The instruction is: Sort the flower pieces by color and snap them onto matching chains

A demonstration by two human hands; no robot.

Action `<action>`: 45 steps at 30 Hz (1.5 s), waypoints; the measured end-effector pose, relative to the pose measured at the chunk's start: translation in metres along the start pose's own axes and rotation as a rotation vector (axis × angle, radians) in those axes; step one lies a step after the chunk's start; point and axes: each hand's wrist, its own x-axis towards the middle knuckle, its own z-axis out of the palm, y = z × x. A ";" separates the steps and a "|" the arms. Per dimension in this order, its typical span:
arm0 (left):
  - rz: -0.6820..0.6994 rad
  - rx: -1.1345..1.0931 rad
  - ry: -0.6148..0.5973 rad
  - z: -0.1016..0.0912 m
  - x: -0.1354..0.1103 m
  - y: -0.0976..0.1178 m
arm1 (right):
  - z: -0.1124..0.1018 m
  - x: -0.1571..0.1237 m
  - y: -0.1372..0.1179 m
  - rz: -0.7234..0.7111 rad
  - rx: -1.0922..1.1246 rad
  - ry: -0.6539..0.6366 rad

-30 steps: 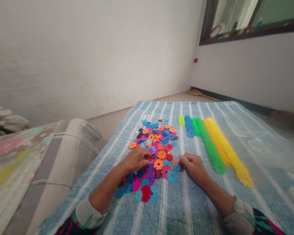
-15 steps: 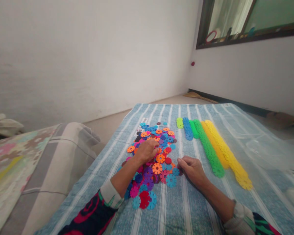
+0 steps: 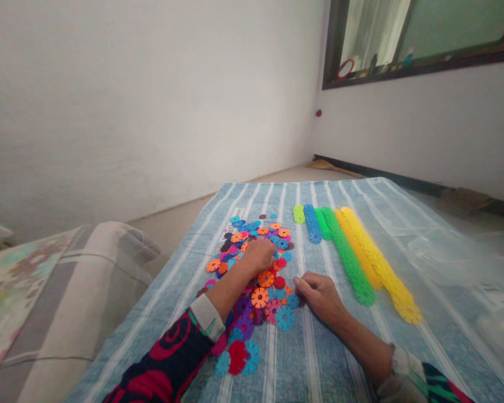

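Observation:
Flower-shaped plastic discs (image 3: pixel 259 298) in orange, blue, red, purple and pink lie in a loose pile on the striped cloth. My left hand (image 3: pixel 259 256) is over the upper part of this pile with its fingers curled down by some blue discs (image 3: pixel 281 243). Whatever its fingertips hold is hidden. Beside the pile's right edge, my right hand (image 3: pixel 319 294) rests with its fingers closed and thumb pressed to them; I cannot make out anything in it. To its right are overlapping rows of discs: a green row (image 3: pixel 348 257) and a yellow row (image 3: pixel 380 260).
Shorter light green (image 3: pixel 299 214) and blue (image 3: pixel 312 224) rows lie farther back. Clear plastic (image 3: pixel 437 246) sits along the right side of the cloth (image 3: pixel 327 358). A grey-striped padded cover (image 3: pixel 109 263) stands to the left, with white walls beyond.
The view has turned slightly to the right. My left hand has shifted a little forward and right over the pile, towards the blue discs. My right hand stays by the pile's edge.

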 end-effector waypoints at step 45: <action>-0.075 -0.571 0.297 0.023 0.099 0.074 | 0.008 0.007 -0.003 0.013 0.050 0.053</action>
